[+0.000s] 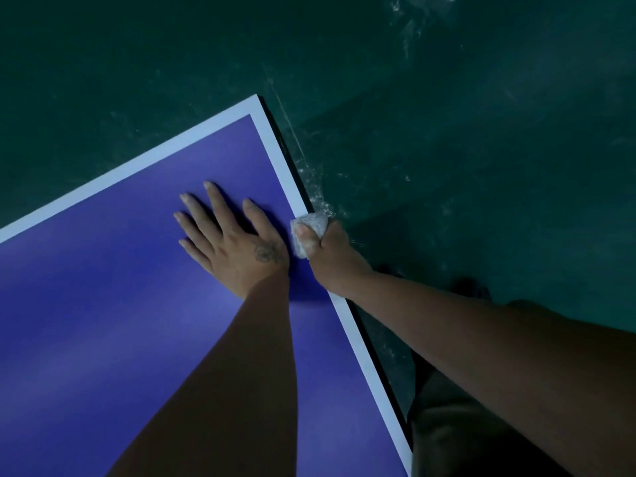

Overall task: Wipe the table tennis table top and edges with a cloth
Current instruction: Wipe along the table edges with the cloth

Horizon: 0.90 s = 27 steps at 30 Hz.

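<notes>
The cloth [311,220] is a small, pale grey-white wad with a rough, nubbly weave. It is bunched tight and sits on the right-hand rim of the table [103,321], where the white border line [275,156] meets the thin dark side edge [289,158]. The right hand [330,256] grips it: the thumb [304,233] presses down on top of the wad and the other fingers curl round it over the rim, out of sight. The table top is a flat, matte blue-violet. The white border runs along both visible sides and meets at a sharp corner [256,97] farther up the view, and the cloth lies partway down the side that runs from that corner toward the person. The left hand [237,246] lies palm down on the blue surface just beside the cloth, its fingers straight and spread, holding nothing. Whether it touches the wad cannot be told. A small dark tattoo [266,253] marks the back of this hand near the thumb base, too blurred to read as letters or a figure. Both forearms [241,356] are bare. Beyond the rim lies a dark green floor [447,115] streaked with pale scuffs and smears, thickest along the table's side. At the lower right, dark clothing [464,425] on the person's leg shows beside the table. A dark shape [471,287] lies on the floor above it, too dim to make out.
</notes>
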### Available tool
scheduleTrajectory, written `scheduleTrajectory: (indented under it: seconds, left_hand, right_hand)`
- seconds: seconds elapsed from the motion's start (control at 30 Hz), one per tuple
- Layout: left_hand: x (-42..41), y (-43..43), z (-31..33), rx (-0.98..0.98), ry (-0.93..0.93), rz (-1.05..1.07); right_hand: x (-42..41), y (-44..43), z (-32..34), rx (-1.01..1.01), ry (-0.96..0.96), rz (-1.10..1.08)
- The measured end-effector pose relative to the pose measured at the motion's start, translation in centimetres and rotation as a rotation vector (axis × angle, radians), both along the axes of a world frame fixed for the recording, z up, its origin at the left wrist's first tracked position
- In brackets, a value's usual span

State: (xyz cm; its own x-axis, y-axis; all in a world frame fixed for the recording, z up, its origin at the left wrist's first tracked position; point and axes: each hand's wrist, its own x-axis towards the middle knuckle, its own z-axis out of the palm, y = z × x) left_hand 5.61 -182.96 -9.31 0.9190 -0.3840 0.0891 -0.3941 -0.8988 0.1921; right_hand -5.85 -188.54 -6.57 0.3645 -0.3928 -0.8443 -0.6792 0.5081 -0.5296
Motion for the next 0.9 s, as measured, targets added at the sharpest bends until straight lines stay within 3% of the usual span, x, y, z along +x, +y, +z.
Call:
scheduleTrajectory:
  seconds: [0.2,0.37,0.47,0.53,0.67,0.9]
  left_hand:
    - [0.0,-0.1,0.0,0.0,-0.019,-0.007]
    - [0.0,-0.4,0.6,0.007,-0.001,0.001]
    - [-0.3,-0.6,1.4,0.046,0.032,0.021]
    - [0.6,-2.0,1.4,0.058,0.078,0.125]
    - [4.3,-6.4,1.1,-0.004,0.136,0.563]
    - [4.4,-7.1,1.0,0.01,0.095,0.609]
  right_hand:
    - [4.9,-6.3,0.5,-0.146,-0.251,-0.024]
    - [13.0,-13.5,-0.4,-0.139,-0.235,-0.019]
    - [11.2,-12.0,0.2,-0.134,-0.16,-0.021]
    - [7.6,-9.0,1.1,-0.134,-0.192,0.008]
    - [5.3,-6.9,1.4,-0.109,-0.119,0.014]
    - [11.1,-12.4,-0.2,-0.128,-0.176,-0.123]
